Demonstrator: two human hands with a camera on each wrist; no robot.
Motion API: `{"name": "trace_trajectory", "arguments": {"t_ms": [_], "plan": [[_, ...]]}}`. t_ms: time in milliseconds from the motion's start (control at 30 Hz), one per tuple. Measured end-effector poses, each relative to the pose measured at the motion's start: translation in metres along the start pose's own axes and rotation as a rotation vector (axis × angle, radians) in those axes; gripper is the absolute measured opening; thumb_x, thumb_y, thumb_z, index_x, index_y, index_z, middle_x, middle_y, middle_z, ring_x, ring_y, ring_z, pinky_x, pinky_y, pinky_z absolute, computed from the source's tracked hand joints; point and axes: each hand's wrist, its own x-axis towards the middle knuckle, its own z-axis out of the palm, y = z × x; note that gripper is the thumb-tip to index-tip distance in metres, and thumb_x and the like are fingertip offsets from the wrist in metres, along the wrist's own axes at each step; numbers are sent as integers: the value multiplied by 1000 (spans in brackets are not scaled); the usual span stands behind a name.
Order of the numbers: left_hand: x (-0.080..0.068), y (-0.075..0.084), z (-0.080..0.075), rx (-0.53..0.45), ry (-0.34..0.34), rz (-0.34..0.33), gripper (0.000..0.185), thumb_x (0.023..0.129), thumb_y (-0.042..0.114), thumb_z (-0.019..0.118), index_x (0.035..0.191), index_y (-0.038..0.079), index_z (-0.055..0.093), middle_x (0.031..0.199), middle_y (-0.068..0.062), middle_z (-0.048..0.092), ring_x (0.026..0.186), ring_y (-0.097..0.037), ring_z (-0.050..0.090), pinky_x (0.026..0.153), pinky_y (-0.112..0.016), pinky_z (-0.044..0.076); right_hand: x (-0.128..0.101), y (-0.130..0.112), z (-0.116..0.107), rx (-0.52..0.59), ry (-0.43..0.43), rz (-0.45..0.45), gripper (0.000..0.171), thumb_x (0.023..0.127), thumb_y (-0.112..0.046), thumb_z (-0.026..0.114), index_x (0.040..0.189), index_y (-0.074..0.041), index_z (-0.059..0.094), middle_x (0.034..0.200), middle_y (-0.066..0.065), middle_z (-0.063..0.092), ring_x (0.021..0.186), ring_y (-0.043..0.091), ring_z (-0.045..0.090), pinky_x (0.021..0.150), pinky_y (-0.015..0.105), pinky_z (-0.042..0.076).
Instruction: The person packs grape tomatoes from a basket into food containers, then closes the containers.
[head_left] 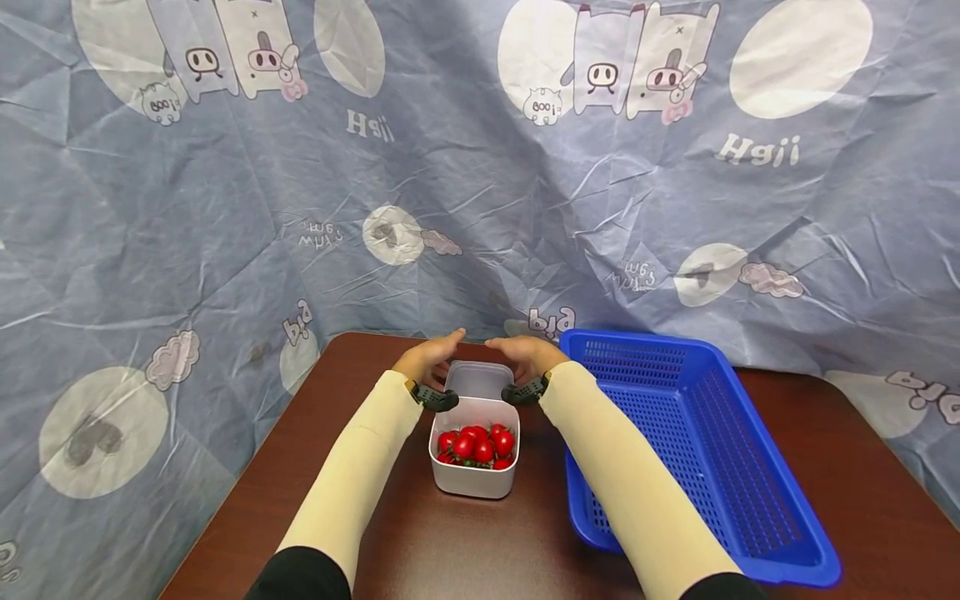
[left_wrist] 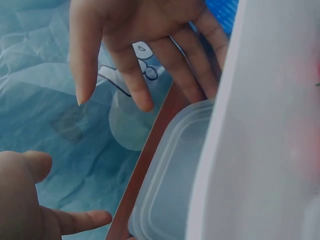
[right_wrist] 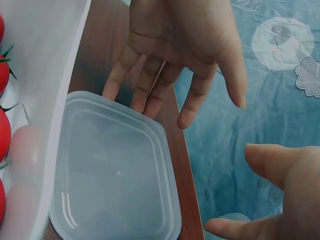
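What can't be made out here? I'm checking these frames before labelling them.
- Head view: the lid is partly covered by the left hand and right hand, so whether fingers touch it is unclear.
- Head view: lower tomatoes are hidden by the container wall.
- Left wrist view: the container's blurred wall blocks the right side.
- Head view: the basket bottom corner is cut off behind the right sleeve.

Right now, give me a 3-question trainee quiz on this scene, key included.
1. True or false: the lid sits on the container.
2. What fills the container? A) grapes B) cherry tomatoes C) nothing
3. On which side of the container does the blue basket stand, by the person's own sides?

Key:
1. False. The lid lies on the table behind the container; left hand and right hand are open over it.
2. B
3. The right.
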Motion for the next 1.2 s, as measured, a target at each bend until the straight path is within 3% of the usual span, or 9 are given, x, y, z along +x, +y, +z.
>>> {"name": "trace_trajectory", "arguments": {"t_ms": [233,467,633,700,900,1033,1200], "plan": [[-8,3,3,-41,39,-3,76,98,58,34,151,4,24,143,-31,34,126,-45,44,95,-53,45,-14,-2,-4,68,33,11,76,94,-52,50,149,-5,29,136,34,44,118,43,54,90,50,48],[-16,12,9,-50,72,39,72,100,51,32,148,-2,27,135,-31,43,118,-43,51,98,-50,43,-22,-2,-8,197,-40,-7,75,94,-54,48,151,-9,26,139,31,43,120,48,50,97,61,39],[-26,19,13,-86,133,81,69,101,47,35,148,-4,27,142,-26,40,122,-39,50,100,-47,42,-38,-4,-8,186,29,-15,80,92,-59,48,150,-8,26,142,24,44,123,48,47,97,65,35],[-28,20,14,-48,164,107,70,101,48,34,147,-5,28,145,-24,37,125,-38,47,102,-47,40,-45,-4,-8,185,68,-28,85,90,-61,50,151,-10,23,142,22,44,126,46,45,98,66,34],[-43,29,18,154,239,176,73,100,50,31,144,-8,33,148,-23,36,131,-35,41,105,-44,36,-66,-6,-5,159,159,-176,90,87,-60,56,151,-6,22,148,18,34,133,38,37,99,67,32],[-62,35,17,205,252,204,74,99,54,29,140,-6,42,142,-23,44,125,-35,47,101,-44,40,-84,-6,-3,120,209,-289,89,88,-61,54,150,-5,24,151,18,29,135,37,33,100,62,35],[-82,35,17,140,208,196,77,97,61,29,141,0,44,134,-22,50,114,-37,55,94,-51,45,-106,1,-1,126,233,-357,91,88,-64,52,152,-8,22,154,17,26,137,35,32,101,57,36]]}}
